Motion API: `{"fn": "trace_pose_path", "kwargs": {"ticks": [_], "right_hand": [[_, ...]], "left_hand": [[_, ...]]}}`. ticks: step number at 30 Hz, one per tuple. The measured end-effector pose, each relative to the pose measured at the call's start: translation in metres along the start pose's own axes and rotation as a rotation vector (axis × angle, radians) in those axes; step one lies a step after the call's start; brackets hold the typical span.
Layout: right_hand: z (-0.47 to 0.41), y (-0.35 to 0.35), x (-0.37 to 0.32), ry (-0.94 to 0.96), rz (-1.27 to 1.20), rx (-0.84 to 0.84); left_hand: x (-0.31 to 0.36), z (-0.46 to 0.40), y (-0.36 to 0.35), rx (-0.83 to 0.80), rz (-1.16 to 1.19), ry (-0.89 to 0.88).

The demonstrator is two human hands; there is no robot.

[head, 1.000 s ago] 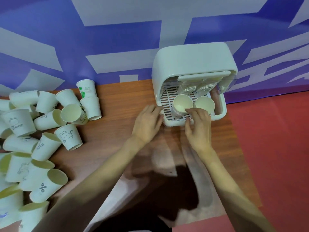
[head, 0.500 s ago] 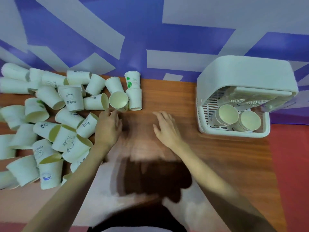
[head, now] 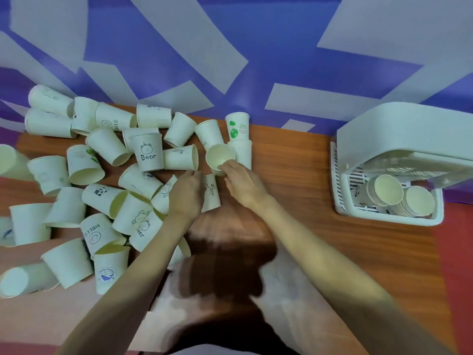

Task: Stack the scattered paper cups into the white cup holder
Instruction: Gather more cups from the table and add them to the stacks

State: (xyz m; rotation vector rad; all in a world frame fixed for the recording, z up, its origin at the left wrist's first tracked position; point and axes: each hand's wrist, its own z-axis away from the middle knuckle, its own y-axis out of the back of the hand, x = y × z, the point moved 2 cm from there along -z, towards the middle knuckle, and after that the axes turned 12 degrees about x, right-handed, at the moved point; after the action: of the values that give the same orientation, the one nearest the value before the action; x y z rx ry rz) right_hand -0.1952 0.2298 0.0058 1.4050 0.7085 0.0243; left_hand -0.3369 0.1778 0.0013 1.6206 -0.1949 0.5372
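Head view: the wooden tabletop (head: 294, 170) carries a loose pile of paper cups (head: 107, 190) across its left half, most lying on their sides, some printed "Bear", "HELLO" or "Hi". The white cup holder (head: 399, 139) stands at the right edge, well apart from the pile; two nested stacks of cups (head: 401, 198) lie inside its slotted tray.

The left hand (head: 186, 196) rests over the pile's right edge, fingers curled against a "Hi" cup (head: 211, 193); whether its grip is closed on that cup cannot be told. The right hand (head: 243, 183) reaches to an open-mouthed cup (head: 220, 156), fingertips touching its rim, grip loose and not closed. A cup with a green print (head: 238, 126) stands just behind.
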Motion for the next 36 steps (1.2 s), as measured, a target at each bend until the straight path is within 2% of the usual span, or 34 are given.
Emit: {"fn": "trace_pose_path", "kwargs": {"ticks": [5, 10, 15, 20, 25, 29, 36], "right_hand": [[0.006, -0.001, -0.005, -0.052, -0.072, 0.087], [0.031, 0.026, 0.003, -0.023, -0.215, 0.354], [0.077, 0.063, 0.037, -0.137, -0.231, 0.575], [0.133, 0.105, 0.078, -0.239, -0.175, 0.748], [0.186, 0.14, 0.116, -0.336, -0.138, 0.93], [0.223, 0.165, 0.149, -0.379, -0.07, 1.075], [0.253, 0.191, 0.205, -0.429, -0.003, 1.199]], "left_hand": [[-0.006, 0.008, 0.003, -0.032, 0.131, -0.011], [0.0, 0.019, 0.018, 0.028, 0.177, -0.035], [0.026, 0.028, 0.022, 0.046, 0.231, -0.12], [0.081, 0.037, 0.019, 0.055, 0.306, -0.197], [0.142, 0.042, 0.0, 0.01, 0.41, -0.434], [0.2, 0.044, -0.014, -0.033, 0.566, -0.493], [0.295, 0.046, -0.02, 0.193, 0.5, -0.798]]}}
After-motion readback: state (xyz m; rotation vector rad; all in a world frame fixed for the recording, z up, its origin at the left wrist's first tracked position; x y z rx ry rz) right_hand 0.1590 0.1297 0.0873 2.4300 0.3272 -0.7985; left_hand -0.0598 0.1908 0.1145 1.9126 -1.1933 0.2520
